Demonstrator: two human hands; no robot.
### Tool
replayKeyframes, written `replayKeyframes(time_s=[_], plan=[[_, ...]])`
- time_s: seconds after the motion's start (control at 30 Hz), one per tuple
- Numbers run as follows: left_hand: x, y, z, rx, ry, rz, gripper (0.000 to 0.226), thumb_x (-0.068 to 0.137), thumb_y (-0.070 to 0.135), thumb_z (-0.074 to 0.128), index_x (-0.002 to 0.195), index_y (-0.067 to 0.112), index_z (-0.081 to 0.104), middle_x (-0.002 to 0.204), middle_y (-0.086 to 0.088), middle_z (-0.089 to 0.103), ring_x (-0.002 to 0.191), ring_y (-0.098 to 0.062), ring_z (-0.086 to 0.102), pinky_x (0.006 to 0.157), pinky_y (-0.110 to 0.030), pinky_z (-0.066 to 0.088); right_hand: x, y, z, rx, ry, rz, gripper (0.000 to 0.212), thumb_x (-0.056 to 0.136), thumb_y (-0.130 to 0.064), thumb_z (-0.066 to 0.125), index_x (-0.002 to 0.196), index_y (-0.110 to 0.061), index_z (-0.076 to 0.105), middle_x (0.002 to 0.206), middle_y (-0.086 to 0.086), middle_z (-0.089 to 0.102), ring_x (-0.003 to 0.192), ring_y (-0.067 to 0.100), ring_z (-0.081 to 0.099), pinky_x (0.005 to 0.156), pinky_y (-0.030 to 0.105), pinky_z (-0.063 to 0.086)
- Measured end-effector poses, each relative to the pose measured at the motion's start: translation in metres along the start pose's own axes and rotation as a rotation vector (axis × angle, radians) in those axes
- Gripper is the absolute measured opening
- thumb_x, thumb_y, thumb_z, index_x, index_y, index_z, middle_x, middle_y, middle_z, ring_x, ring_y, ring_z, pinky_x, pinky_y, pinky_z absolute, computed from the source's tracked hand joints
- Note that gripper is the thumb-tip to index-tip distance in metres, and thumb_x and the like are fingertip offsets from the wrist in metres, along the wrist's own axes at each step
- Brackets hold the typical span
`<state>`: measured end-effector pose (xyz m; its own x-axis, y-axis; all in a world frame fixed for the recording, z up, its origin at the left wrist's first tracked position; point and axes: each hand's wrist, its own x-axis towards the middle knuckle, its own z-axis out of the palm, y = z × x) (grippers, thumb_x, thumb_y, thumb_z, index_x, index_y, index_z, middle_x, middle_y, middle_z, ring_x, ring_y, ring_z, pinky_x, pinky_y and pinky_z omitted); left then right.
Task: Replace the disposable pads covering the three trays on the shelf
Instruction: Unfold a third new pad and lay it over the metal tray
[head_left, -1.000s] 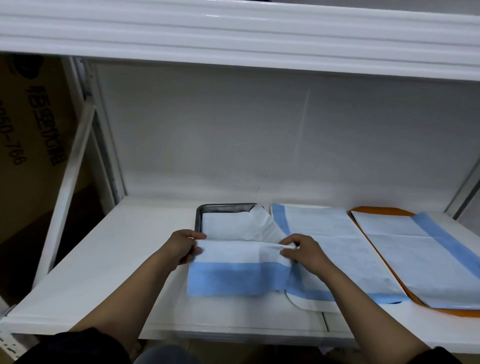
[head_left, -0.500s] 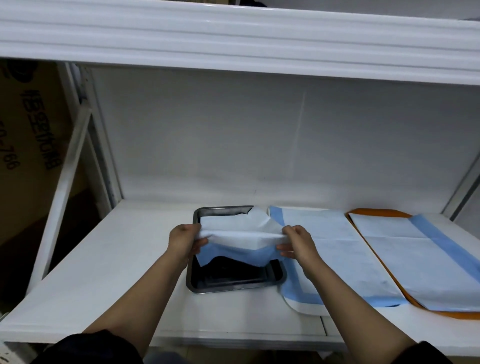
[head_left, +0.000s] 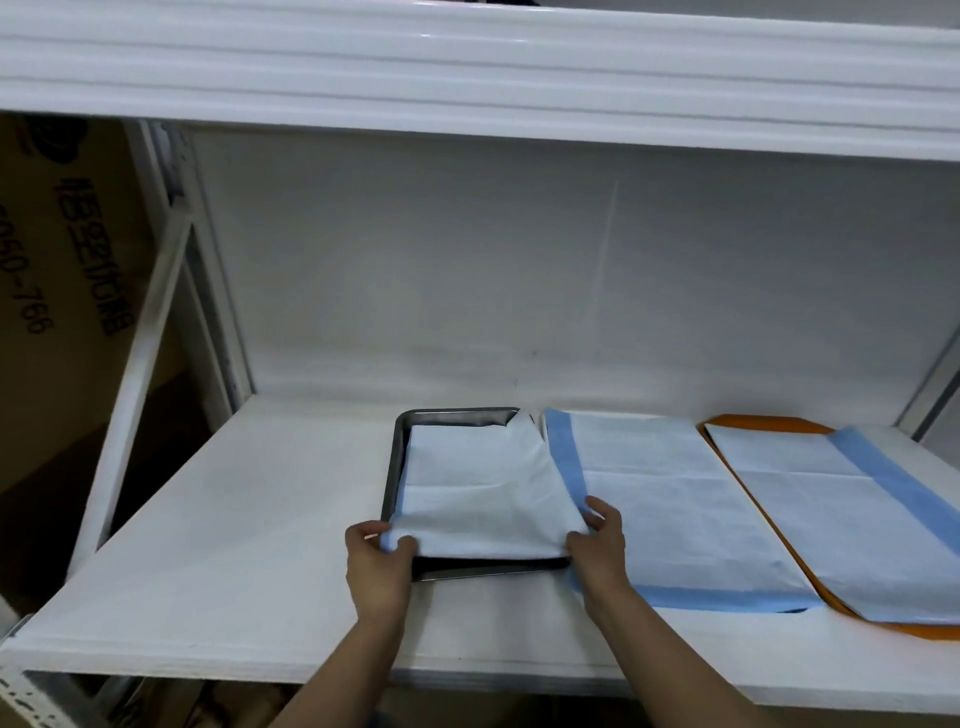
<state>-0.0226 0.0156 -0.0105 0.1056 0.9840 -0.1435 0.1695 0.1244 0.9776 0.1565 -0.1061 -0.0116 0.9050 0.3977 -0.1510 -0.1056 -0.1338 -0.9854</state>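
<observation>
Centre of frame, low: metal tray (head_left: 390, 486) sits on white shelf (head_left: 208, 545) w/ a pale pad (head_left: 478, 493) draped over it. Left hand (head_left: 378, 564) pinches pad's near-left corner, thumb on top, fingers curled under; right hand (head_left: 597, 545) grips near-right corner, fingers curled round the edge. Near edge is lifted, dark tray floor showing beneath. Just right, a blue-bordered pad (head_left: 670, 509) lies flat; far right, another pad (head_left: 831, 514) covers an orange tray (head_left: 748, 422). Cardboard box (head_left: 62, 291) at upper left.

Pad (head_left: 478, 493) in tray (head_left: 390, 486) (leftmost)
</observation>
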Motion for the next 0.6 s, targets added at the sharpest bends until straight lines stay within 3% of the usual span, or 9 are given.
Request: replayKeyframes(time_s=[0.13, 0.23, 0.37, 0.5, 0.6], plan=[[0.008, 0.000, 0.001, 0.071, -0.043, -0.091, 0.048, 0.081, -0.001, 0.062, 0.122, 0.007, 0.040, 0.125, -0.018, 0.039, 0.089, -0.031, 0.049, 0.083, -0.037, 0.047, 0.002, 0.006, -0.001, -0.070, -0.016, 0.018, 0.058, 0.083, 0.015, 0.045, 0.136, -0.007, 0.040, 0.133, 0.015, 0.045, 0.110, 0.026, 0.048, 0.089, 0.031, 0.041], [0.017, 0.005, 0.000, 0.160, -0.122, -0.168, 0.051, 0.085, 0.003, 0.058, 0.130, 0.006, 0.036, 0.134, -0.020, 0.030, 0.086, -0.028, 0.045, 0.084, -0.034, 0.047, 0.005, -0.002, 0.000, -0.158, -0.031, 0.054, 0.053, 0.086, 0.007, 0.048, 0.137, -0.003, 0.037, 0.134, 0.017, 0.044, 0.109, 0.028, 0.049, 0.085, 0.030, 0.040], [0.037, 0.013, -0.001, 0.126, -0.202, -0.190, 0.031, 0.089, 0.018, 0.056, 0.113, 0.005, 0.042, 0.121, -0.016, 0.042, 0.098, -0.032, 0.050, 0.068, -0.042, 0.058, 0.013, -0.017, 0.004, -0.334, -0.090, 0.084, 0.051, 0.090, -0.010, 0.055, 0.135, -0.003, 0.034, 0.132, 0.017, 0.046, 0.107, 0.029, 0.051, 0.083, 0.031, 0.040], [0.052, 0.011, 0.000, 0.346, -0.212, -0.085, 0.030, 0.087, 0.016, 0.055, 0.111, 0.009, 0.038, 0.114, -0.015, 0.052, 0.096, -0.031, 0.053, 0.086, -0.042, 0.053, 0.019, -0.028, 0.007, -0.606, -0.179, 0.061, 0.040, 0.091, -0.016, 0.053, 0.125, -0.003, 0.036, 0.108, 0.009, 0.051, 0.089, 0.021, 0.046, 0.074, 0.026, 0.035], [0.059, 0.007, 0.003, 0.485, -0.237, 0.028, 0.034, 0.086, 0.011, 0.051, 0.118, 0.009, 0.040, 0.112, -0.013, 0.055, 0.095, -0.029, 0.054, 0.081, -0.034, 0.045, 0.021, -0.030, 0.009, -0.716, -0.218, 0.022, 0.030, 0.093, -0.012, 0.045, 0.120, -0.007, 0.034, 0.101, 0.008, 0.048, 0.086, 0.022, 0.047, 0.074, 0.028, 0.037]])
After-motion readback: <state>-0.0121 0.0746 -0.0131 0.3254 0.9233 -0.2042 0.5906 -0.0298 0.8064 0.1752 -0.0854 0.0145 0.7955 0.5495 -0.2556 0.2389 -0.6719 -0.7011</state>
